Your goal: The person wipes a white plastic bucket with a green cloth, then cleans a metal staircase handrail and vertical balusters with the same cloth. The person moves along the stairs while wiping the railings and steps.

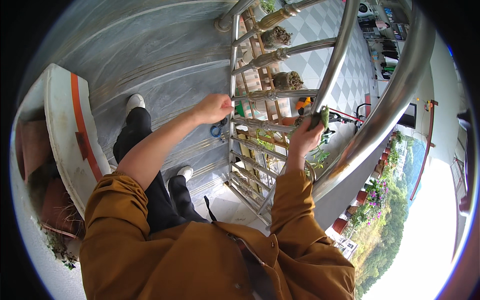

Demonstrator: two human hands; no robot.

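My left hand point(213, 108), its fingers curled in, is against the lower rail point(233, 56) of a stainless-steel stair railing. Whether it grips the rail or holds something small is hidden. My right hand point(305, 139) is closed around a green cloth point(324, 117), pressed to the railing's slimmer upper rail point(339, 56). Between the rails run metal balusters point(268, 58) with ornate, gold-toned middles. Outermost curves the thick, shiny handrail point(403, 82), to the right of my right hand.
My white shoes point(135, 102) stand on grey marble stairs point(168, 63). A blue ring point(215, 131) lies near the lower rail. Potted plants point(277, 36) stand beyond the balusters, above a tiled floor point(315, 30). At left is a white ledge point(62, 101) with an orange stripe.
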